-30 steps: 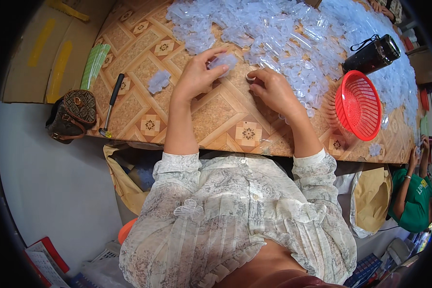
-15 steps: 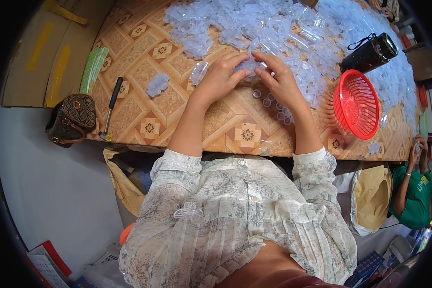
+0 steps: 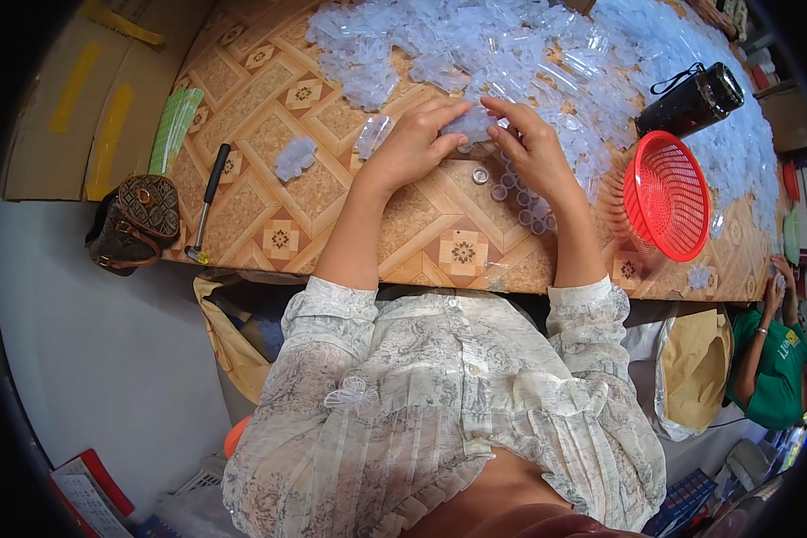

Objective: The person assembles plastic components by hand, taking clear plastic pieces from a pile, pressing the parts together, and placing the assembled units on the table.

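My left hand [image 3: 414,148] is closed on one side of a translucent, pale-bluish plastic piece [image 3: 469,125], thumb and fingers at its edge. On the other side, my right hand [image 3: 535,151] curls its thumb and fingers close to the piece's right edge; whether it grips is hard to tell. Small clear round caps [image 3: 524,199] lie on the tabletop beside and partly behind my right wrist. Left of my left hand rests a clear curved plastic piece [image 3: 373,134]. Farther left is a small frosted plastic cluster [image 3: 296,159].
A large heap of clear plastic parts [image 3: 475,45] covers the table's far side. At right are a red basket [image 3: 638,202] and a black flask [image 3: 689,100]. At left lie a hammer [image 3: 213,179], a brown handbag [image 3: 143,220] and a cardboard box [image 3: 72,117]. Another person [image 3: 771,368] works at far right.
My right hand has shifted slightly right, widening the gap between my hands, so more of the plastic piece shows. The caps by my right wrist have slid a little right.
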Tool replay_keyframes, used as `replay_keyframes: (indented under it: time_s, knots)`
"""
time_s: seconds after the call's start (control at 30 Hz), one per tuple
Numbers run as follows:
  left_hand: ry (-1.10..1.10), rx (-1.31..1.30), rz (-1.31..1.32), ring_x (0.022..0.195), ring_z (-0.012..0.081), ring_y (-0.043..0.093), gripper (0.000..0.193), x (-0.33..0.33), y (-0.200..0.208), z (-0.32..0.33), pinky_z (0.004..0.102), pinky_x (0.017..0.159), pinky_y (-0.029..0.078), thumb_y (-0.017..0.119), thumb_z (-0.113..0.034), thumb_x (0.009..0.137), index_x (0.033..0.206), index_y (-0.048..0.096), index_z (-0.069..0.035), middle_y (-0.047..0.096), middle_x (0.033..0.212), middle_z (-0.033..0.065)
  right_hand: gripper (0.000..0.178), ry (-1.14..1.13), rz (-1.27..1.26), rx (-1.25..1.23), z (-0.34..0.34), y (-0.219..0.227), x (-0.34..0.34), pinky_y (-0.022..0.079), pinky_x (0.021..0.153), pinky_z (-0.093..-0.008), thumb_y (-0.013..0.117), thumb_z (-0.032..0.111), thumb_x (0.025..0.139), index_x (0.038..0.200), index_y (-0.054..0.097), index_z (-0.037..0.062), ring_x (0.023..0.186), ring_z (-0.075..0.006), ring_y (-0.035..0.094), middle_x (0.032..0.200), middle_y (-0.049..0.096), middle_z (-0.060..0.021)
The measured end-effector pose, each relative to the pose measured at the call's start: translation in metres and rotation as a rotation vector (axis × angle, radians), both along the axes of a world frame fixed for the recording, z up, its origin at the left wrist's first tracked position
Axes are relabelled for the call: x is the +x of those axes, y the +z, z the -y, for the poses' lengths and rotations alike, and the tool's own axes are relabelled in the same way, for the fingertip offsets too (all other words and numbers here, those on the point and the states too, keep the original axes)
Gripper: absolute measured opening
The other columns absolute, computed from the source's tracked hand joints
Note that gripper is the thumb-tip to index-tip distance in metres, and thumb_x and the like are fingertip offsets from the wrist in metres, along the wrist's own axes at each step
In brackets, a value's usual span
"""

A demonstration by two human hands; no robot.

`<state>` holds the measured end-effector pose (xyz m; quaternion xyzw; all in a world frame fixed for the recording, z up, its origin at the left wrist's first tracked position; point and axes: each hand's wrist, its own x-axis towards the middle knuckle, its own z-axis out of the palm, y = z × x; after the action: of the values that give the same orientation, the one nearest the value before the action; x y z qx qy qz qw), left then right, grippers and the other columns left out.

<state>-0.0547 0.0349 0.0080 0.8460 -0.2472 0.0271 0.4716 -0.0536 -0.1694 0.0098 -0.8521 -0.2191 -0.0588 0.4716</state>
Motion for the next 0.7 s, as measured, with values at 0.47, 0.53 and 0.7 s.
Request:
replay_keyframes:
  time_s: [0.47, 0.53, 0.7]
  knots:
    - [-0.014, 0.158, 0.224, 0.091, 0.0314, 0.059, 0.043, -0.005, -0.007, 0.004, 0.0353, 0.079, 0.048, 0.064, -0.004, 0.079, 0.121, 0.055, -0.002, 0.059, 0.104, 0.0159, 0.038, 0.042, 0.076, -0.158, 0.002, -0.003, -0.003, 0.049, 0.073, -0.0334, 0.060, 0.007, 0.083, 0.121, 0.057, 0.0084, 0.086, -0.0271, 0.059, 0.102, 0.058, -0.0130]
    - [-0.005, 0.149, 0.241, 0.092, 0.0325, 0.058, 0.041, -0.006, -0.009, 0.005, 0.0375, 0.079, 0.048, 0.065, -0.004, 0.078, 0.118, 0.056, -0.002, 0.059, 0.102, 0.0154, 0.038, 0.044, 0.066, -0.151, 0.002, -0.002, -0.003, 0.049, 0.074, -0.0337, 0.060, 0.007, 0.082, 0.120, 0.057, 0.0079, 0.087, -0.0275, 0.059, 0.102, 0.058, -0.0131]
    - [0.010, 0.155, 0.302, 0.092, 0.0335, 0.058, 0.039, -0.011, -0.007, 0.008, 0.0395, 0.080, 0.048, 0.066, -0.003, 0.076, 0.114, 0.057, -0.001, 0.059, 0.100, 0.0153, 0.037, 0.056, 0.151, -0.202, 0.004, -0.006, -0.002, 0.048, 0.078, -0.0348, 0.063, 0.007, 0.080, 0.117, 0.058, 0.0042, 0.089, -0.0294, 0.059, 0.103, 0.059, -0.0137]
